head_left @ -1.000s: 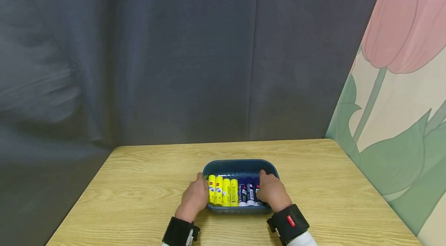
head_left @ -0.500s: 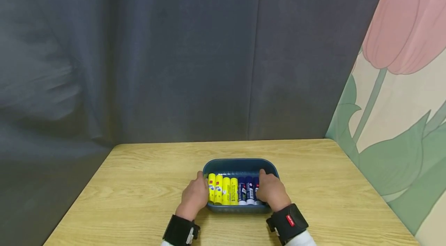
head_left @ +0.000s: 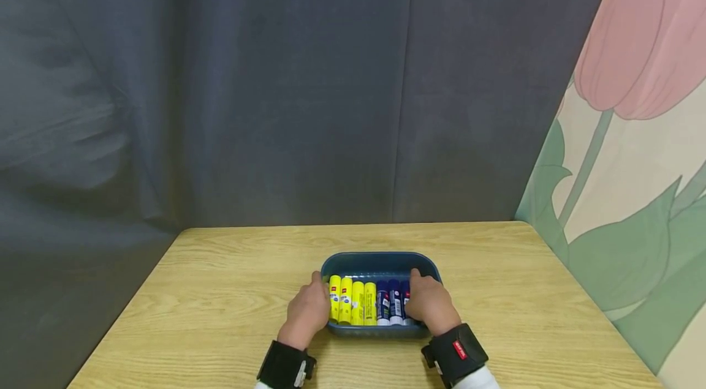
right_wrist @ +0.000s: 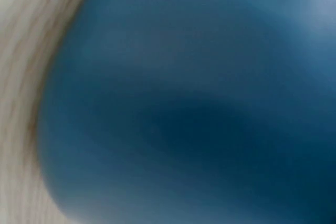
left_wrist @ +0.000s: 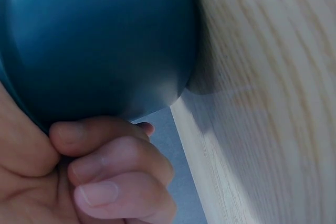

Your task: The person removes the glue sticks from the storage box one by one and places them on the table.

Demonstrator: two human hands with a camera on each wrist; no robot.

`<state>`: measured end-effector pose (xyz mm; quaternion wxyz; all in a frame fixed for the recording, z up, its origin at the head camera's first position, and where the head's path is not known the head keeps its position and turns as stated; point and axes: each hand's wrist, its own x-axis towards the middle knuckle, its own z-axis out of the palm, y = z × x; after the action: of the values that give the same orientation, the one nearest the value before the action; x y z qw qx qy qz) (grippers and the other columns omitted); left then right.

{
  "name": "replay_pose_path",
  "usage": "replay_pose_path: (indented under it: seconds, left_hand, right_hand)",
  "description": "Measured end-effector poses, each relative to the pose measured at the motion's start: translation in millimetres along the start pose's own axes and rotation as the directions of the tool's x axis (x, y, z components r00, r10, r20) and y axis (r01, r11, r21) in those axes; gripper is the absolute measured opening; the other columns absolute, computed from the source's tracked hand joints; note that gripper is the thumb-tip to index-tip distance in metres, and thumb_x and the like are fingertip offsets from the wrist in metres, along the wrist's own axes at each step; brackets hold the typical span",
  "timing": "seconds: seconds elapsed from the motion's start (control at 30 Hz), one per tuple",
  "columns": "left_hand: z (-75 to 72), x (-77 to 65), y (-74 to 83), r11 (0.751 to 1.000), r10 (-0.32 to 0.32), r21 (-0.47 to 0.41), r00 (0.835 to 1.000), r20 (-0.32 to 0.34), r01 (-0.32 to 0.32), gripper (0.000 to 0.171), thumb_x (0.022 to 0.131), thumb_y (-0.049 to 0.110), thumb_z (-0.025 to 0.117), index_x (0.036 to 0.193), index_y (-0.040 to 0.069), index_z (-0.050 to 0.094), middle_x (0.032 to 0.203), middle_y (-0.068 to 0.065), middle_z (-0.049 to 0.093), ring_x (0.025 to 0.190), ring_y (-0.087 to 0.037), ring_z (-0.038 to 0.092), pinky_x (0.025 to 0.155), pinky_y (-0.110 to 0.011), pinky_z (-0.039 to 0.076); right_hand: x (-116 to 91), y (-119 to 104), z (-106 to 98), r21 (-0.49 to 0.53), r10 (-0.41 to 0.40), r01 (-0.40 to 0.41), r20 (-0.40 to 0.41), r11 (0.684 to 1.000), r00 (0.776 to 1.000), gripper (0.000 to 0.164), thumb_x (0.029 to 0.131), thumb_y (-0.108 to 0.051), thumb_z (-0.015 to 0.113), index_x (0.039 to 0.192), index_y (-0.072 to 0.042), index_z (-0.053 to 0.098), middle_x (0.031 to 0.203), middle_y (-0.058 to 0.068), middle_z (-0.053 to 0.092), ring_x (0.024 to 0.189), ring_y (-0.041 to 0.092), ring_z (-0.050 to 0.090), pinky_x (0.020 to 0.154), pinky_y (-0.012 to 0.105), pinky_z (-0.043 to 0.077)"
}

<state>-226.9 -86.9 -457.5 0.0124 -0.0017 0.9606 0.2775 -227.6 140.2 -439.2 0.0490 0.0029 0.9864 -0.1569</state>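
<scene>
In the head view a dark blue plastic box (head_left: 380, 332) stands on the wooden table, holding a row of glue sticks. Several yellow glue sticks (head_left: 357, 303) fill the left part of the row. Beside them to the right lie navy glue sticks with white ends (head_left: 395, 303). My left hand (head_left: 306, 313) grips the box at its left end; the left wrist view has its fingers (left_wrist: 123, 158) curled against the outer wall by the rim. Over the right end reaches my right hand (head_left: 432, 303), its fingers inside the box; I cannot tell what they hold.
The wooden table (head_left: 220, 291) extends around the box on all sides. Behind it hangs a dark grey curtain (head_left: 298, 89). A wall with a painted pink tulip (head_left: 623, 40) rises at the right edge of the table. Both wrists wear black straps (head_left: 456, 352).
</scene>
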Motion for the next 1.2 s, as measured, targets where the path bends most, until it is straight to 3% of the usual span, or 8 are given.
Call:
replay_pose_path:
  seconds: [0.77,1.2]
  left_hand:
    - [-2.6,3.5,9.3,1.000,-0.009,-0.013,1.000,0.010,0.009,0.047,0.099,0.024,0.039,0.136,-0.005,0.031,0.066,-0.010,0.050,0.050,-0.019,0.047,0.043,-0.031,0.037]
    - [1.0,0.1,4.9,0.999,0.019,-0.032,1.000,0.004,-0.019,0.044,0.099,0.021,0.038,0.133,-0.006,0.033,0.067,-0.009,0.050,0.052,-0.018,0.047,0.043,-0.031,0.037]
  right_hand:
    - [3.5,6.1,-5.5,0.001,-0.001,0.001,-0.015,1.000,1.000,0.070,0.070,-0.008,0.069,0.131,0.010,0.038,0.102,0.030,0.060,0.074,0.030,0.056,0.069,0.052,0.052]
    - [0.6,3.5,-1.3,0.008,0.021,-0.021,0.007,1.000,1.000,0.072,0.071,-0.008,0.072,0.131,0.011,0.037,0.107,0.031,0.058,0.077,0.031,0.055,0.071,0.053,0.052]
